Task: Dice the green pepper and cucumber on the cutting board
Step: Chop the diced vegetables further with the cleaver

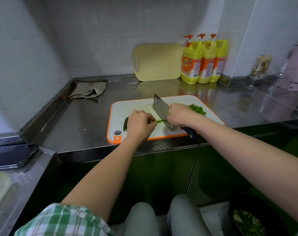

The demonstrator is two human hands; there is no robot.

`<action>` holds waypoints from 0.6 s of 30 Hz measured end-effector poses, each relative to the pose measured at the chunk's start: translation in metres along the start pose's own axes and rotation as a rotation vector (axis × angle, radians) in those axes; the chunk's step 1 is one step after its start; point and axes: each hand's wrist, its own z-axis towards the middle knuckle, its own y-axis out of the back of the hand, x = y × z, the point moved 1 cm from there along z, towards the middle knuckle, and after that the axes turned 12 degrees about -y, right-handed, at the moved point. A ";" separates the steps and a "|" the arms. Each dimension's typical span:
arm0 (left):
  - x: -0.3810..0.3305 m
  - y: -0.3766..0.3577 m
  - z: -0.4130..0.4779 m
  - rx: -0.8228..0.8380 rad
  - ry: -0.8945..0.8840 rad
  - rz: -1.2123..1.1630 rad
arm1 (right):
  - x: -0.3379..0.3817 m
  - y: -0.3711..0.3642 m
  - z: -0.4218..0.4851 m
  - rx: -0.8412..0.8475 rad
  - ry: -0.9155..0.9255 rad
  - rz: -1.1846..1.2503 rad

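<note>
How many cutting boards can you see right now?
2. The white board with the orange rim lies flat on the counter under both hands. The yellow board leans upright against the back wall, left of the soap bottles. None other shows.

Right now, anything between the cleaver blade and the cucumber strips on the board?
Nothing visible. The cleaver in the right hand sits on the cucumber strips, beside the left hand pinning them. Diced green pepper lies behind the right hand, off the cut line.
</note>
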 end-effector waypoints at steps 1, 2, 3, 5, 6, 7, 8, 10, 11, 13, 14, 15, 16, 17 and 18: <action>0.000 -0.001 0.000 0.000 0.011 -0.018 | 0.000 -0.001 0.001 -0.004 -0.004 0.001; 0.000 -0.001 -0.001 0.000 0.019 -0.035 | 0.000 -0.003 0.002 -0.017 -0.006 0.001; 0.001 -0.002 -0.001 -0.001 0.025 -0.052 | 0.000 -0.005 0.003 -0.039 -0.006 0.003; 0.002 -0.002 -0.001 -0.005 0.036 -0.085 | -0.002 -0.008 0.005 -0.100 0.008 0.036; 0.003 -0.002 -0.001 -0.004 0.043 -0.098 | -0.003 -0.010 0.007 -0.130 0.022 0.062; 0.003 -0.002 -0.001 0.000 0.049 -0.106 | -0.005 -0.010 0.008 -0.150 0.035 0.088; 0.003 -0.002 -0.001 0.003 0.055 -0.113 | -0.006 -0.009 0.008 -0.154 0.048 0.109; 0.004 -0.002 -0.001 0.005 0.067 -0.124 | -0.007 -0.004 0.006 -0.127 0.065 0.117; 0.004 -0.003 0.000 0.005 0.073 -0.132 | -0.007 -0.001 0.005 -0.107 0.068 0.102; 0.005 -0.003 0.000 0.004 0.080 -0.149 | -0.004 0.004 0.002 -0.066 0.062 0.038; 0.005 -0.003 0.000 0.004 0.082 -0.155 | -0.002 0.004 0.001 -0.048 0.052 0.003; 0.006 -0.003 0.000 0.003 0.083 -0.160 | -0.001 0.003 0.001 -0.036 0.037 -0.026; 0.006 -0.003 -0.001 0.001 0.084 -0.166 | 0.001 0.001 0.002 -0.029 0.024 -0.039; 0.006 -0.003 -0.001 0.000 0.084 -0.169 | 0.002 -0.001 0.003 -0.029 0.016 -0.035; 0.005 -0.003 -0.001 0.001 0.082 -0.171 | 0.003 -0.003 0.003 -0.032 0.010 -0.021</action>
